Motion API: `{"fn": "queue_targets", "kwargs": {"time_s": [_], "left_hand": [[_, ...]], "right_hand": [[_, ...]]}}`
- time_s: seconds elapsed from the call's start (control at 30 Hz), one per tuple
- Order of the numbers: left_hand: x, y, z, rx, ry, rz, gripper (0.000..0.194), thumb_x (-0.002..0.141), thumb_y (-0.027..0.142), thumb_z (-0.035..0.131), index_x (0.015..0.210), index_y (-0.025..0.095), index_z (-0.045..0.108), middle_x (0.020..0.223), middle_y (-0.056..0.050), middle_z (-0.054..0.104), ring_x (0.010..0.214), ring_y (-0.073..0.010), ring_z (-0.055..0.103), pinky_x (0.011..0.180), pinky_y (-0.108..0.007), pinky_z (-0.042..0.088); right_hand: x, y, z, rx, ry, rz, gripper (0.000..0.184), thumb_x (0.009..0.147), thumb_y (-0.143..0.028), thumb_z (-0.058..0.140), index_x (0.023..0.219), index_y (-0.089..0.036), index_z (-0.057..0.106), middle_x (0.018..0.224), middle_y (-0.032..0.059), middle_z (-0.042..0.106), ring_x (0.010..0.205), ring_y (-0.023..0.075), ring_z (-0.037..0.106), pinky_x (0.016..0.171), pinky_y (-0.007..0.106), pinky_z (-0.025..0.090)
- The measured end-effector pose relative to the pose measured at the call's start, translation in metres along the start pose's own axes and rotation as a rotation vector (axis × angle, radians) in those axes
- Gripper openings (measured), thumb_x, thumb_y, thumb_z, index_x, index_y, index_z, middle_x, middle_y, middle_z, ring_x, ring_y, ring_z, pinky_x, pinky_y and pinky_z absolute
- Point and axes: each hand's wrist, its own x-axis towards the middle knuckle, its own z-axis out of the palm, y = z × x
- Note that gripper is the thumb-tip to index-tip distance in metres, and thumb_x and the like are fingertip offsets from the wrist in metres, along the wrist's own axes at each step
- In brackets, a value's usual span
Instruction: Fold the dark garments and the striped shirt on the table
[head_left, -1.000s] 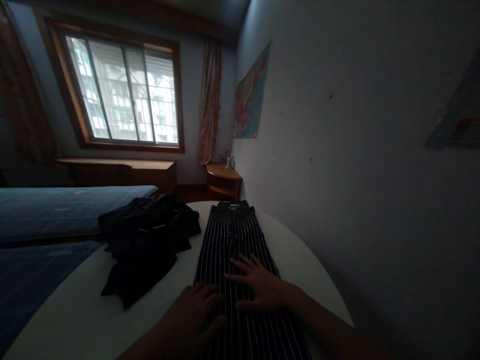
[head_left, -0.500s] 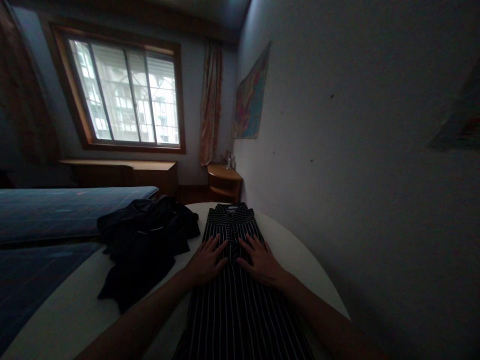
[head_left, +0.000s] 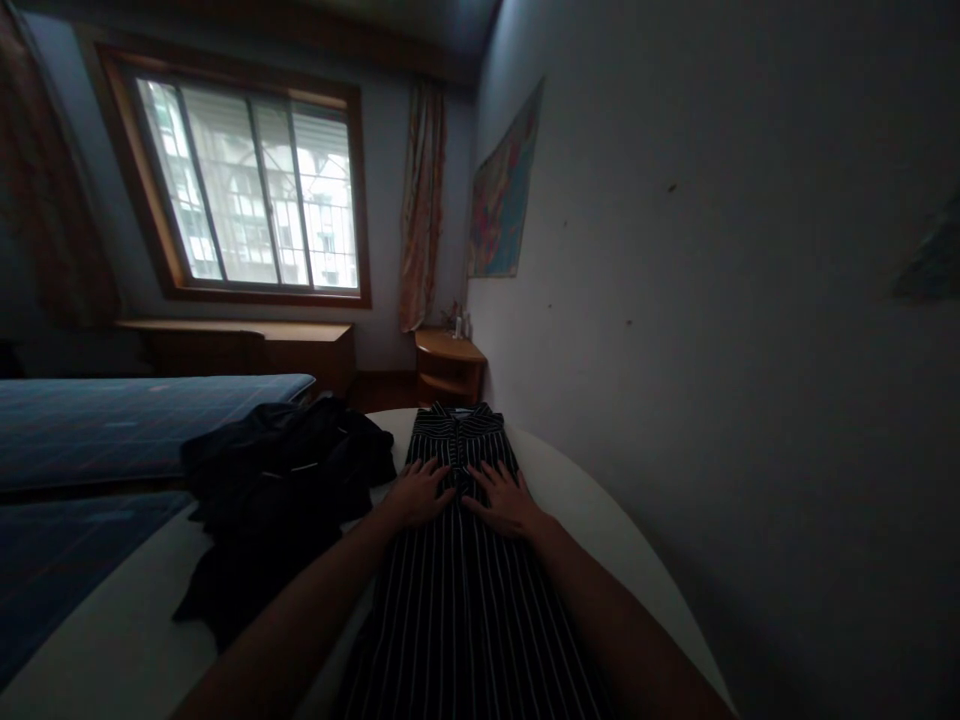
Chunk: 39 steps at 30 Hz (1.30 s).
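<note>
A black shirt with thin white stripes lies flat and narrow on a pale round table, its collar at the far end. Spread across the shirt's upper left part, my left hand rests with fingers apart. My right hand lies on the upper right part, its fingers also spread. Both thumbs point inward, close to the button line, and neither hand grips the cloth. The shirt's lower end runs out of view at the bottom.
Crumpled dark clothing lies on the table's left side, beside my left forearm. Farther left is a bed with a blue plaid mattress. A wall rises close on the right. A wooden corner shelf stands beyond the table.
Both hands have slid slightly away from me and a little left over the shirt, still flat. The view has shifted slightly.
</note>
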Motion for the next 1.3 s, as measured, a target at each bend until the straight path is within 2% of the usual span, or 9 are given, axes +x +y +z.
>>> {"fn": "queue_targets", "kwargs": {"time_s": [0.1,0.17,0.3,0.4,0.57,0.77,1.0,1.13,1.3], "left_hand": [[0.003,0.014,-0.009,-0.004,0.076,-0.011,0.052,0.098,0.053,0.036,0.128,0.018,0.059,0.135,-0.013,0.058,0.128,-0.0298,0.051,0.108,-0.042,0.036],[0.006,0.024,-0.013,-0.003,0.107,-0.055,0.051,0.097,0.054,0.037,0.116,0.016,0.063,0.122,-0.015,0.064,0.119,-0.0305,0.057,0.102,-0.042,0.041],[0.013,0.038,-0.012,-0.014,0.099,-0.152,0.037,0.091,0.045,0.049,0.104,0.014,0.065,0.107,-0.017,0.069,0.105,-0.0309,0.065,0.090,-0.039,0.048],[0.019,0.042,-0.009,-0.047,0.068,-0.199,0.028,0.090,0.034,0.050,0.101,0.014,0.066,0.102,-0.016,0.072,0.098,-0.0293,0.068,0.082,-0.037,0.050],[0.025,0.037,-0.011,-0.151,0.032,-0.221,0.021,0.087,0.035,0.059,0.095,0.018,0.068,0.098,-0.010,0.074,0.095,-0.0257,0.069,0.079,-0.031,0.050],[0.028,0.039,-0.019,-0.267,0.072,-0.200,0.028,0.088,0.042,0.060,0.104,0.021,0.067,0.105,-0.005,0.073,0.097,-0.0208,0.068,0.076,-0.026,0.049],[0.023,0.047,-0.012,-0.283,0.043,-0.140,0.027,0.093,0.040,0.053,0.103,0.020,0.069,0.102,-0.006,0.074,0.096,-0.0217,0.069,0.081,-0.029,0.050],[0.005,0.050,-0.005,-0.248,0.073,-0.078,0.041,0.098,0.043,0.041,0.121,0.018,0.063,0.123,-0.012,0.066,0.118,-0.0249,0.059,0.100,-0.035,0.043],[-0.032,0.047,0.011,-0.150,0.052,0.089,0.055,0.100,0.049,0.034,0.147,0.020,0.040,0.152,-0.013,0.042,0.141,-0.0287,0.037,0.112,-0.047,0.032]], "right_hand": [[0.001,-0.002,0.001,0.009,0.065,0.034,0.082,0.089,-0.078,0.020,0.152,-0.027,0.033,0.162,0.0059,0.023,0.149,0.0347,0.011,0.116,0.058,0.005],[0.000,-0.006,0.004,0.019,0.134,0.058,0.082,0.089,-0.075,0.025,0.150,-0.023,0.036,0.160,0.0079,0.027,0.148,0.0348,0.016,0.116,0.056,0.009],[-0.005,-0.012,0.012,0.005,0.124,0.075,0.080,0.089,-0.064,0.038,0.155,-0.020,0.026,0.162,0.0083,0.023,0.148,0.0360,0.015,0.117,0.057,0.009],[-0.012,-0.011,0.016,-0.003,0.096,0.073,0.074,0.092,-0.055,0.038,0.156,-0.022,0.022,0.163,0.0060,0.019,0.148,0.0363,0.014,0.117,0.057,0.007],[-0.024,-0.001,0.013,-0.005,0.087,0.076,0.066,0.094,-0.042,0.037,0.156,-0.025,0.022,0.163,0.0034,0.019,0.148,0.0362,0.013,0.117,0.056,0.007],[-0.025,-0.002,0.007,0.018,0.091,0.107,0.064,0.097,-0.047,0.031,0.157,-0.027,0.019,0.164,0.0016,0.015,0.149,0.0333,0.011,0.117,0.057,0.007],[-0.042,-0.014,0.011,0.008,0.068,0.072,0.088,0.092,-0.069,0.030,0.158,-0.015,0.010,0.164,0.0071,0.005,0.151,0.0300,0.001,0.120,0.053,0.003],[-0.064,-0.012,0.012,0.015,0.030,0.048,0.089,0.089,-0.076,0.025,0.158,-0.020,0.013,0.164,0.0072,0.005,0.150,0.0333,-0.002,0.119,0.057,0.001],[-0.075,-0.006,0.010,0.011,0.001,-0.037,0.083,0.090,-0.076,0.024,0.156,-0.027,0.022,0.164,0.0077,0.011,0.150,0.0338,0.000,0.118,0.057,0.000]]}}
